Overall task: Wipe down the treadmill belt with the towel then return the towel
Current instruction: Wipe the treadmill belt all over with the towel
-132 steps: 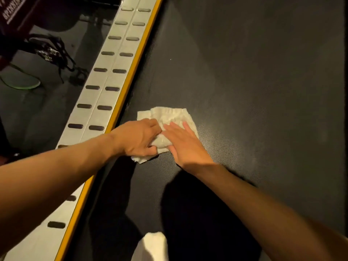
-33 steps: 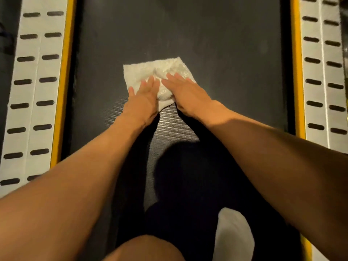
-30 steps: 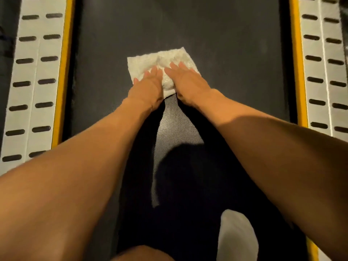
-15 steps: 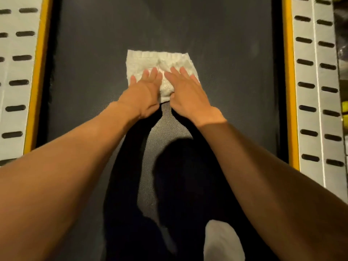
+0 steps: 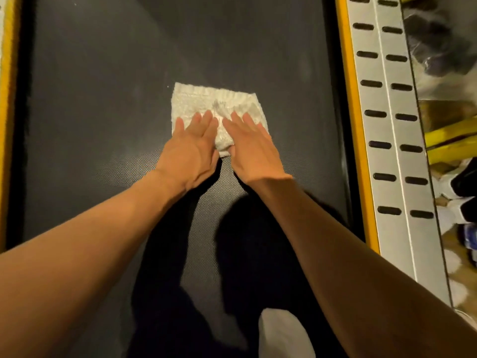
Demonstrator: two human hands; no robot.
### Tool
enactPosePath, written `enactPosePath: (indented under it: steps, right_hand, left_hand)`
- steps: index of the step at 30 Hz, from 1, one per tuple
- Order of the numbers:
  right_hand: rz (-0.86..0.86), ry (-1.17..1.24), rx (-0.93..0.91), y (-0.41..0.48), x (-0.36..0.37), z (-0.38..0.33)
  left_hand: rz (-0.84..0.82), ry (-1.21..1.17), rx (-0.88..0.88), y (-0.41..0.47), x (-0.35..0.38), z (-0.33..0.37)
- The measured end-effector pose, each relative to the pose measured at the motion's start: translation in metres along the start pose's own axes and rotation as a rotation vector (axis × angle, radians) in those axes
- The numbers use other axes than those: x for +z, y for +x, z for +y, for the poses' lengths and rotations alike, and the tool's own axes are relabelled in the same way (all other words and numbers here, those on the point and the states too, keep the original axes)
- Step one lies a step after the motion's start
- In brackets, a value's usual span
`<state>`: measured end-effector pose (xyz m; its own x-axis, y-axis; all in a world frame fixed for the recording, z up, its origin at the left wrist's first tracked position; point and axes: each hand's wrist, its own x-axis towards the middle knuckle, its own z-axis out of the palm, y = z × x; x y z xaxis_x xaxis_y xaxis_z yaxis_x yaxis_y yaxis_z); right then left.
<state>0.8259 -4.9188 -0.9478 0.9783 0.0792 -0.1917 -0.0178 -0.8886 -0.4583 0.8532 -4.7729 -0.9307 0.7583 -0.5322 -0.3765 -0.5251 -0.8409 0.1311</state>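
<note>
A white folded towel (image 5: pixel 214 99) lies flat on the dark treadmill belt (image 5: pixel 103 86), a little right of the belt's middle. My left hand (image 5: pixel 191 148) presses palm-down on the towel's near left part, fingers straight and together. My right hand (image 5: pixel 254 146) presses flat on its near right part beside the left. Both hands cover the towel's near edge; its far half shows.
A silver side rail (image 5: pixel 387 130) with dark slots and a yellow edge strip (image 5: pixel 353 125) runs along the belt's right. A yellow strip (image 5: pixel 6 99) borders the left. Shoes and clutter (image 5: pixel 462 192) lie on the floor beyond the right rail. A white sock (image 5: pixel 281 334) shows at the bottom.
Over the last second both hands have kept pressing the towel and slid it along the belt. The view has shifted, so the left rail has left the frame and the right floor shows.
</note>
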Motion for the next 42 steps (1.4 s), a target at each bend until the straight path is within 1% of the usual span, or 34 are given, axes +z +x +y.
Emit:
enactPosePath:
  steps: [4,7,10,12,14,17,19,21,23,25,28,30,32,34,35,39,42]
  right_hand:
    - [0.014,0.035,0.030,-0.038,0.005,0.010]
    - [-0.003,0.083,0.065,-0.035,0.003,0.015]
    - [0.052,0.035,0.098,-0.018,-0.007,0.023]
    - [0.080,0.011,0.140,-0.018,-0.011,0.030]
    - [0.119,0.010,0.171,-0.031,-0.009,0.035]
    - [0.164,-0.021,0.114,-0.056,0.003,0.040]
    - [0.110,-0.060,0.095,-0.054,-0.001,0.047]
    - [0.043,-0.043,0.109,-0.040,-0.014,0.054]
    - [0.040,-0.044,0.120,-0.023,-0.029,0.059]
    - [0.059,-0.049,0.135,-0.016,-0.036,0.061]
    - [0.125,0.033,0.169,-0.037,-0.026,0.062]
    - [0.190,0.000,0.096,-0.056,-0.018,0.065]
    - [0.173,-0.071,0.035,-0.055,-0.022,0.075]
    - [0.083,-0.072,0.092,-0.041,-0.032,0.083]
    - [0.075,-0.065,0.122,-0.034,-0.036,0.087]
    - [0.139,-0.061,0.219,-0.022,-0.049,0.085]
    - [0.128,-0.003,0.232,-0.045,-0.038,0.079]
  left_hand:
    - [-0.015,-0.011,0.094,-0.019,0.012,0.013]
    - [-0.064,-0.043,0.024,-0.010,0.004,0.022]
    - [-0.083,-0.062,-0.017,0.018,-0.006,0.034]
    - [-0.045,-0.071,-0.010,0.028,-0.005,0.044]
    - [-0.013,-0.033,0.018,0.024,0.003,0.054]
    - [0.000,-0.007,0.065,0.008,0.012,0.060]
    - [-0.033,-0.039,0.064,0.011,0.007,0.060]
    - [-0.082,-0.088,0.028,0.029,-0.002,0.061]
    - [-0.110,-0.128,-0.015,0.048,-0.009,0.065]
    - [-0.084,-0.134,-0.024,0.058,-0.011,0.070]
    - [-0.066,-0.069,0.037,0.049,-0.006,0.078]
    - [-0.106,-0.079,0.072,0.039,-0.002,0.081]
    - [-0.126,-0.113,0.073,0.043,-0.002,0.079]
    - [-0.139,-0.149,0.071,0.057,-0.007,0.079]
    - [-0.139,-0.159,0.071,0.065,-0.010,0.080]
    - [-0.119,-0.163,0.054,0.090,-0.019,0.092]
    - [-0.144,-0.112,0.135,0.076,-0.011,0.095]
